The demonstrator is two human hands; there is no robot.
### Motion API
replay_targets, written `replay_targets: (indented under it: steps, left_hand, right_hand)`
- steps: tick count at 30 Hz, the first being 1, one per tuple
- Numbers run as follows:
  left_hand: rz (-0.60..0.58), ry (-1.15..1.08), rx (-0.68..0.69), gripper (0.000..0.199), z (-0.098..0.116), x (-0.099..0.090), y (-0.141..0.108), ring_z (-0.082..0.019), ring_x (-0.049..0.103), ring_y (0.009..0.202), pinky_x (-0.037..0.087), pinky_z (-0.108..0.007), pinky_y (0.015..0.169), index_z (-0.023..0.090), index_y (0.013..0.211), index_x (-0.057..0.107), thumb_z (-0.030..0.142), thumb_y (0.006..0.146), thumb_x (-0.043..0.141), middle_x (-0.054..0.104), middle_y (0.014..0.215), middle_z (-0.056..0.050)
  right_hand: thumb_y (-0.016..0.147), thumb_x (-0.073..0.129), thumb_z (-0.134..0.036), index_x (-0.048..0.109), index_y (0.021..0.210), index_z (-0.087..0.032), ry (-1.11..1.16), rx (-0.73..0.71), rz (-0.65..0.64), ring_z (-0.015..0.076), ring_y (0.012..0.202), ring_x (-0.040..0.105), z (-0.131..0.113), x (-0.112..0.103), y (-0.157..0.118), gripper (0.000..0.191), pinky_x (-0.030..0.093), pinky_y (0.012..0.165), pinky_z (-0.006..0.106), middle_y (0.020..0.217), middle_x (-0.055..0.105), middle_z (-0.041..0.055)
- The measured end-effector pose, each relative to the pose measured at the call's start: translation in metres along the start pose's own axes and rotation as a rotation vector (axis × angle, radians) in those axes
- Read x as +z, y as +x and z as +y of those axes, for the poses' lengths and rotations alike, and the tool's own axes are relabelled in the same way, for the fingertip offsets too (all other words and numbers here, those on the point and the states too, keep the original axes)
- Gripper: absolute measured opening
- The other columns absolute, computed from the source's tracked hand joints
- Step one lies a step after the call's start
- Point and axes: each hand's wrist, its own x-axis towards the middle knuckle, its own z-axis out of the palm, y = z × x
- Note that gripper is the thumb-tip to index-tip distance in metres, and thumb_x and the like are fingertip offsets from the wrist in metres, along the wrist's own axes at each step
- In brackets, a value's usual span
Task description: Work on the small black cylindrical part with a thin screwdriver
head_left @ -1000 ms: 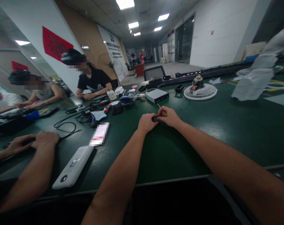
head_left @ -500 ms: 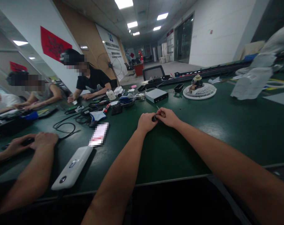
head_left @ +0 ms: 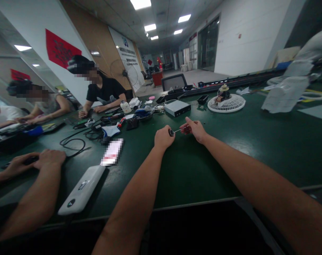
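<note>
My left hand (head_left: 164, 137) is closed around a small dark round object (head_left: 171, 132), whose ringed end faces right. A thin metal rod (head_left: 179, 130) spans the gap between that object and my right hand (head_left: 193, 129). The right hand's fingers are bent, and the rod's far end reaches them; whether they grip it is too small to tell. Both hands are just above the green table (head_left: 193, 170), a short distance apart. A grey metal box (head_left: 177, 107) lies beyond them.
A white power bank (head_left: 82, 191) and a lit phone (head_left: 112, 152) lie to the left, beside another person's hands (head_left: 50, 158). Cables (head_left: 77, 141) and small parts clutter the left rear. A white fan grille (head_left: 226, 103) sits at the back right.
My right hand has moved away to the right and its fingers have loosened. The rod now lies nearly level between the hands. My left hand has shifted slightly left.
</note>
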Motion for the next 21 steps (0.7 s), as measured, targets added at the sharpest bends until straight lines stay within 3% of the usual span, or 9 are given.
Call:
replay_targets:
  steps: [6,14,21]
  left_hand:
    - [0.02,-0.006,0.048,0.014,-0.0012,0.0027,0.0001,-0.025,0.07,0.088,0.048,-0.033,0.074,0.024,0.092,0.061,0.037,0.088,0.066,0.075,0.093,-0.006]
    - [0.018,-0.014,0.046,0.015,-0.0014,0.004,0.0001,-0.023,0.07,0.089,0.048,-0.032,0.076,0.024,0.094,0.063,0.038,0.09,0.066,0.076,0.095,-0.006]
    - [-0.011,-0.013,0.045,0.015,-0.0005,0.0018,-0.0007,-0.024,0.07,0.09,0.049,-0.033,0.078,0.024,0.095,0.064,0.036,0.088,0.068,0.076,0.096,-0.007]
  right_hand:
    - [0.094,0.063,-0.055,0.074,0.073,-0.013,0.005,0.038,-0.084,0.0165,0.061,0.07,0.0012,0.0004,-0.0001,0.048,0.05,0.054,0.023,0.07,0.076,0.0125]
    - [0.099,0.059,-0.043,0.075,0.073,-0.012,0.01,0.036,-0.024,0.0144,0.056,0.067,-0.0003,0.0011,-0.0001,0.044,0.049,0.052,0.022,0.068,0.075,0.0111]
    - [0.099,0.058,-0.043,0.075,0.073,-0.011,-0.011,0.063,-0.092,0.0164,0.058,0.069,-0.0028,0.0014,-0.0021,0.045,0.05,0.055,0.024,0.066,0.075,0.0123]
